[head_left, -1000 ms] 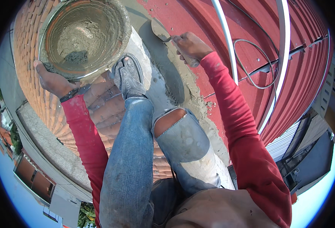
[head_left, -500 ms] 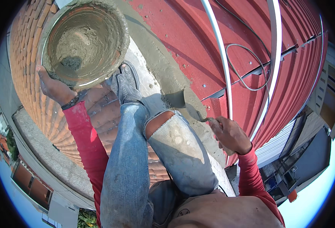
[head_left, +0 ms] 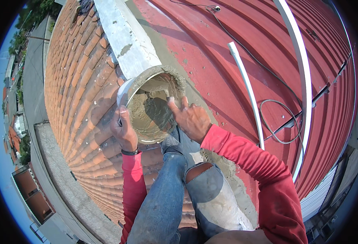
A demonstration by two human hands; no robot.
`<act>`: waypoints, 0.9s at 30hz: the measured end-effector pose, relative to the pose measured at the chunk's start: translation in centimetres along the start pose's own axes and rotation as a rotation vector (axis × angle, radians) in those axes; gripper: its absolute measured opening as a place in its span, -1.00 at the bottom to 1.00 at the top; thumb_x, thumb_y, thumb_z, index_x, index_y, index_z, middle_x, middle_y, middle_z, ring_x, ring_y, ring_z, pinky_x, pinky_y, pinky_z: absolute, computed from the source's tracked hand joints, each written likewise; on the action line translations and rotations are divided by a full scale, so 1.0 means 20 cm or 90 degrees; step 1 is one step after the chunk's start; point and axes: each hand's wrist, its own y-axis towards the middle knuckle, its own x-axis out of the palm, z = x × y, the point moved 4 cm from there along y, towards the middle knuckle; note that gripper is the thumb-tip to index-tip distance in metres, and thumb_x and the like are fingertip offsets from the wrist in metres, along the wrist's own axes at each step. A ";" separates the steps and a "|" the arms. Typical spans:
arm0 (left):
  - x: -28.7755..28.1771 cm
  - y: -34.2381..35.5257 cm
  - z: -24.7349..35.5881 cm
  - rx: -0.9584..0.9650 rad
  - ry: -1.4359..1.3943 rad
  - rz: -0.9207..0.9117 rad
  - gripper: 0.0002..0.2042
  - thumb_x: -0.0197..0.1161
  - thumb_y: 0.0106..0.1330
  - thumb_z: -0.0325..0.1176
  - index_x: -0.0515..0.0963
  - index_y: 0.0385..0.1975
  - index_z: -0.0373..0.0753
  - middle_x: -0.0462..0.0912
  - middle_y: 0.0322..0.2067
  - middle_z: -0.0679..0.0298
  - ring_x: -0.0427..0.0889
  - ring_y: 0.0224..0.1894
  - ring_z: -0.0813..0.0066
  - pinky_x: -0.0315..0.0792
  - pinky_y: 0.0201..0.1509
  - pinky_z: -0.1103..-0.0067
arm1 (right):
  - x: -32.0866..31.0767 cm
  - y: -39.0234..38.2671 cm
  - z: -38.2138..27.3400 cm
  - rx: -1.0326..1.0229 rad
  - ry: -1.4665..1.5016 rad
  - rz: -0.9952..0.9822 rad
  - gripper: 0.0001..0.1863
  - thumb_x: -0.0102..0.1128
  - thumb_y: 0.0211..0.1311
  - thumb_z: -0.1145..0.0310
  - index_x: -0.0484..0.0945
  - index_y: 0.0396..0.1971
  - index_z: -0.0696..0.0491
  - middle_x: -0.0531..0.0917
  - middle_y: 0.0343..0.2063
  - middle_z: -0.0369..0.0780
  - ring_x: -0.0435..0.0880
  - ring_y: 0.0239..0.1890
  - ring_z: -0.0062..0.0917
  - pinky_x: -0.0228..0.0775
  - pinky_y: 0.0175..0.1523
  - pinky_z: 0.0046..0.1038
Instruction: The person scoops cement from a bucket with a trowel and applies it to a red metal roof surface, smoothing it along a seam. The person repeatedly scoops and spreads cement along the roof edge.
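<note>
My left hand [head_left: 124, 126] grips the left side of a cement-caked bucket [head_left: 163, 70], which is tilted above my foot [head_left: 173, 140] and shows grey mortar [head_left: 144, 116] inside. My right hand [head_left: 191, 120] is at the bucket's right side, closed on a trowel [head_left: 154, 85] whose blade is down inside the bucket; the handle is mostly hidden by my fingers. Beyond the bucket runs a pale concrete ridge [head_left: 126, 40] with a strip of grey mortar [head_left: 154, 38] along its right side.
Orange clay tiles [head_left: 77, 81] slope away left of the ridge. Right lies red corrugated metal roofing [head_left: 268, 49] with white pipes [head_left: 244, 89], a long white rail [head_left: 303, 57] and a looped cable [head_left: 268, 126]. A street [head_left: 40, 89] and buildings show at the far left.
The trowel has gone from the mortar strip at the right into the bucket, with my right hand. The bucket has moved right and tipped, and my view has shifted along the ridge.
</note>
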 end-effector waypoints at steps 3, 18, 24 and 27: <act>-0.01 0.03 0.01 -0.012 0.061 -0.052 -0.61 0.07 0.51 -0.09 0.53 -0.35 -0.37 0.27 -0.54 0.50 0.17 -0.46 0.69 0.06 -0.40 0.64 | 0.11 -0.11 -0.09 -0.133 0.039 -0.001 -0.43 0.13 0.12 0.39 0.36 0.19 0.11 0.59 -0.27 0.06 0.72 -0.34 -0.16 0.58 -0.38 -0.22; -0.14 0.22 -0.11 -0.151 -0.107 -0.043 -0.55 -0.07 0.58 -0.17 0.46 0.15 -0.48 0.59 0.03 0.15 0.53 0.03 0.50 0.36 0.18 0.53 | 0.03 -0.01 -0.08 0.012 0.023 -0.037 -0.38 0.13 0.14 0.41 0.30 0.27 -0.10 0.54 -0.20 -0.09 0.71 -0.39 -0.27 0.58 -0.43 -0.28; -0.14 0.26 -0.14 -0.256 -0.165 0.012 -0.60 0.04 0.53 -0.14 0.56 -0.12 -0.46 0.60 -0.23 0.27 0.49 -0.22 0.56 0.39 -0.09 0.60 | -0.01 0.09 -0.28 -0.044 0.144 -0.125 -0.40 0.15 0.14 0.34 0.32 0.25 -0.10 0.52 -0.20 -0.06 0.69 -0.52 -0.25 0.57 -0.45 -0.24; -0.10 0.31 0.05 -0.293 -0.080 0.082 -0.60 0.05 0.52 -0.14 0.55 -0.14 -0.46 0.61 -0.23 0.25 0.50 -0.22 0.54 0.41 -0.10 0.59 | -0.12 0.10 -0.21 -0.046 0.160 -0.178 -0.39 0.09 0.16 0.37 0.30 0.28 -0.04 0.52 -0.16 -0.02 0.71 -0.51 -0.21 0.58 -0.41 -0.22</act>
